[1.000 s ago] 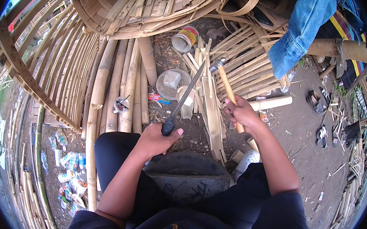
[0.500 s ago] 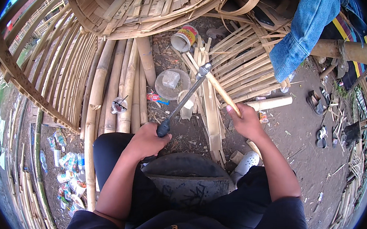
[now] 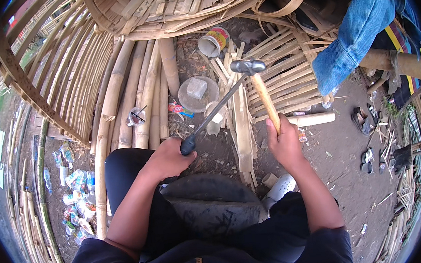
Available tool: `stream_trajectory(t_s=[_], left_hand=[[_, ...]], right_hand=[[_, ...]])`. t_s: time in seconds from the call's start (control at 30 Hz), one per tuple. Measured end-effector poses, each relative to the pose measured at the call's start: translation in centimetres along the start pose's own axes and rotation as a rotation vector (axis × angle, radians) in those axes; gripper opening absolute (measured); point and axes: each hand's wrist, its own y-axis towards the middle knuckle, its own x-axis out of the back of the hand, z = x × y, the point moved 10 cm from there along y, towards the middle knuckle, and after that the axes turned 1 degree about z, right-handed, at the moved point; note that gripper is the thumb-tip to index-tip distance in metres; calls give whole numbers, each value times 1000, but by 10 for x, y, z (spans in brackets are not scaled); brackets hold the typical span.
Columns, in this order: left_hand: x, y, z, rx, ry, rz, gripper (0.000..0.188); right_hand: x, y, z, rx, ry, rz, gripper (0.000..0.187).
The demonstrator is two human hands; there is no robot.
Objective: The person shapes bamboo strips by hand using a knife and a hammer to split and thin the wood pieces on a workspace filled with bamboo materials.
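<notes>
The dark handle [image 3: 188,145] of a long, narrow blade [image 3: 220,104] is gripped in the left hand [image 3: 170,161], whose fingers are curled fully round it, and the metal is pointed away and to the right over the ground [image 3: 341,137]. A hammer [image 3: 264,94] is held upright in the view by the right hand [image 3: 285,140], which is closed around the lower part of its wooden shaft. The hammer's metal head is raised just beside the blade's tip; whether the two are touching cannot be told. Split bamboo strips [image 3: 244,146] are spread on the ground, bordered along their right edge by a slatted bamboo panel [image 3: 287,87]. To the left, a pale block [image 3: 197,88] is carried by a round disc [image 3: 185,103], and a translucent cup [image 3: 213,126] is set by the disc's near right edge. Farther left, bamboo poles [image 3: 148,99] are laid side by side.
</notes>
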Motion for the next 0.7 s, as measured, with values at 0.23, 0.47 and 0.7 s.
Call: stream_trajectory(t_s=[0.23, 0.47, 0.7], left_hand=[[-24, -2, -18, -275, 185, -31, 27], [-15, 4, -11, -138, 198, -160, 27], [-12, 6, -11, -110, 207, -172, 26]], right_hand=[[-26, 0, -37, -81, -99, 77, 34], [-11, -6, -34, -70, -96, 47, 34], [-16, -8, -38, -18, -167, 108, 34]])
